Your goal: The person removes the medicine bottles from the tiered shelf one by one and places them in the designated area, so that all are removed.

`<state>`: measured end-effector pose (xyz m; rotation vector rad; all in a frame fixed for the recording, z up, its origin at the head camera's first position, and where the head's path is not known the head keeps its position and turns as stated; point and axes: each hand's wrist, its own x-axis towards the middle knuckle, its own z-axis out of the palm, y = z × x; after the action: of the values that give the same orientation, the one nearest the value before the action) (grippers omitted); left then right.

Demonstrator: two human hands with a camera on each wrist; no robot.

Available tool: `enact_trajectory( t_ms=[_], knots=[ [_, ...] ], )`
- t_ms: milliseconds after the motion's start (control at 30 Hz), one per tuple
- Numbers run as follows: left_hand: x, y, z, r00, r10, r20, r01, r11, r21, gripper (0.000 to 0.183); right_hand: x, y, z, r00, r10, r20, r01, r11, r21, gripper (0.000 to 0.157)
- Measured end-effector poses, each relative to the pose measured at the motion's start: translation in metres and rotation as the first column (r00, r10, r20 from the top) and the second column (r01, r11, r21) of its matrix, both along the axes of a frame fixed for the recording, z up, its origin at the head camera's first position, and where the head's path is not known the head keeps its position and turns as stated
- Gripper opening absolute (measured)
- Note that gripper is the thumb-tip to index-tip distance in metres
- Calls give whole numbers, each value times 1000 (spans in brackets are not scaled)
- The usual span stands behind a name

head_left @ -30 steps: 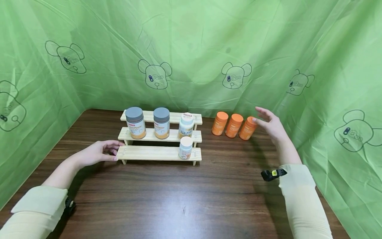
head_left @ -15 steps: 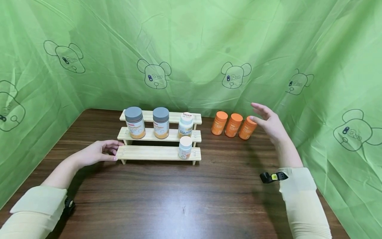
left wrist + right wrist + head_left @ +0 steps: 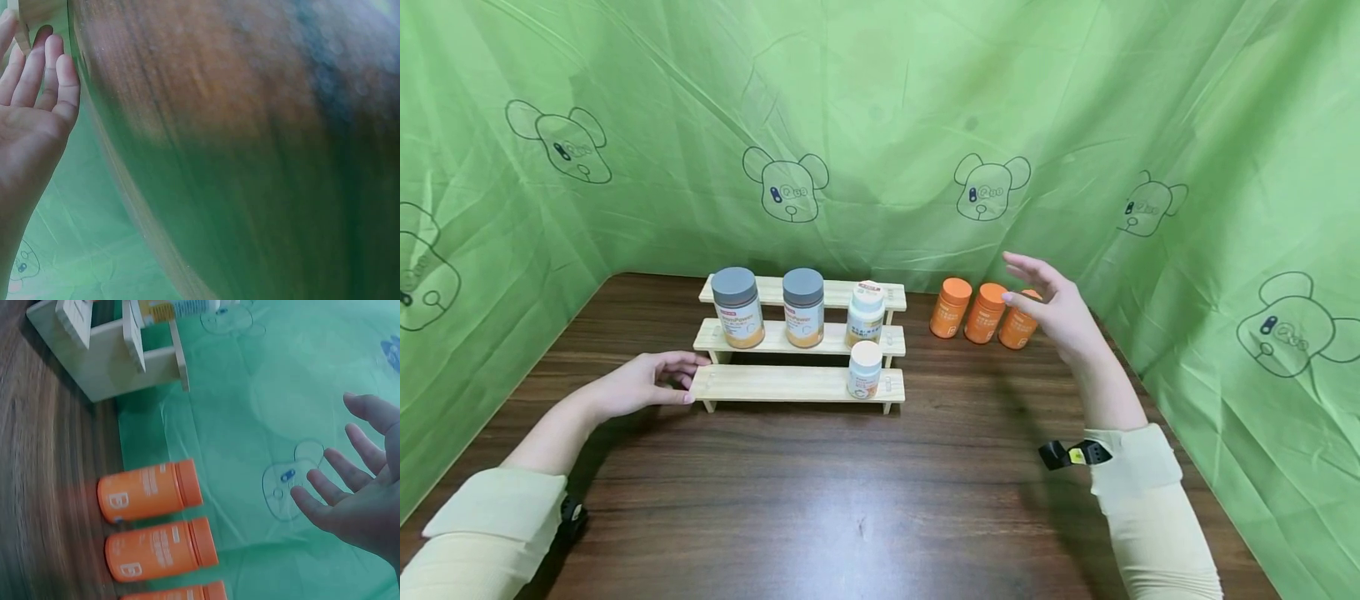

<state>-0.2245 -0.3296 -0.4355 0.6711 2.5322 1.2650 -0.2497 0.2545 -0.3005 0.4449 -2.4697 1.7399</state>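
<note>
My left hand (image 3: 643,385) holds the left end of a three-tier wooden display rack (image 3: 775,383), thumb at the front and fingers behind. In the left wrist view, fingers (image 3: 31,81) lie beside a rack leg (image 3: 22,25). My right hand (image 3: 1052,304), its fingers spread, hovers above three orange bottles (image 3: 950,310) standing in a row right of the rack. It overlaps the rightmost bottle (image 3: 1017,332) from the head. The right wrist view shows this hand (image 3: 356,481) apart from the middle orange bottle (image 3: 156,550) and holding nothing.
On the middle tier stand two grey-lidded jars (image 3: 737,308) and a white bottle (image 3: 866,317). A smaller white bottle (image 3: 865,371) stands at the right of the bottom tier. Green curtains (image 3: 880,100) rise behind and beside the brown wooden table (image 3: 820,492).
My right hand has moved left over the orange bottles, from beside the rightmost one towards the middle one. My left hand, the rack and the bottles stay where they were.
</note>
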Motion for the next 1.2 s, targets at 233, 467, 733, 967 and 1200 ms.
enact_trajectory(
  t_ms=[233, 467, 733, 967, 1200],
  knots=[
    [0, 0, 1, 1000, 1, -12, -1, 1000, -11, 58, 7, -20, 2, 999, 48, -24, -49, 995, -83, 53],
    [0, -1, 0, 999, -2, -33, 1, 1000, -21, 56, 10, -41, -2, 992, 109, -69, -118, 983, -140, 50],
    [0, 0, 0, 1000, -2, -8, 2, 1000, -9, 57, 9, -66, -11, 986, 146, -75, -155, 979, -131, 48],
    [0, 0, 0, 1000, 3, -4, -3, 1000, -19, 58, 5, -86, -21, 980, 173, -101, -186, 973, -135, 46],
    [0, 0, 1, 1000, -1, -12, 1, 1000, -22, 57, 3, -103, -31, 972, 214, -93, -226, 962, -155, 46]
  ],
)
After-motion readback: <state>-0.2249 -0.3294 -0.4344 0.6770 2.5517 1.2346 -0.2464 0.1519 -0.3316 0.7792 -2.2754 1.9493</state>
